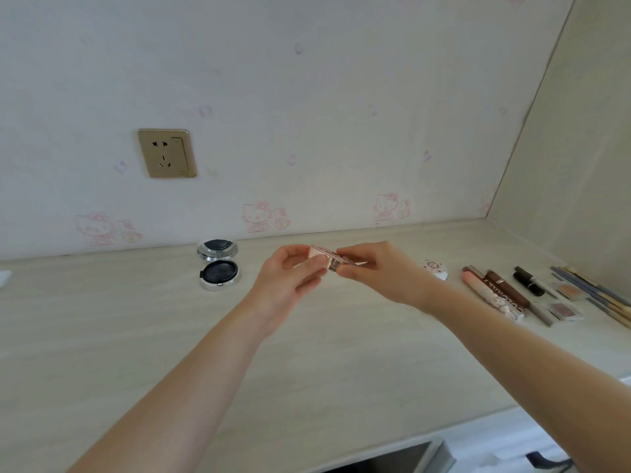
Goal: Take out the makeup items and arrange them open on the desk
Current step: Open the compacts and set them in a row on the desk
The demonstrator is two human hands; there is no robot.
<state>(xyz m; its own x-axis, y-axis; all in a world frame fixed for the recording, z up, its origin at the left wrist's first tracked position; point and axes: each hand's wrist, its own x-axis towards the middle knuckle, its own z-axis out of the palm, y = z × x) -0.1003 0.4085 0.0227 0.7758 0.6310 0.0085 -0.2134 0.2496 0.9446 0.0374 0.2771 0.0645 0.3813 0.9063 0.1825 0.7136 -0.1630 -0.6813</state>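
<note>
Head view shows both hands meeting above the desk, gripping a small pink compact: the left hand cups its body, the right hand pinches its lid edge. Prying too hard could make it spring from the fingers and drop, cracking whatever powder is inside; its contents are hidden. Left of the grip, a black compact lies open, dark pad showing. Right of the grip lie a round puff, tubes and brushes.
</note>
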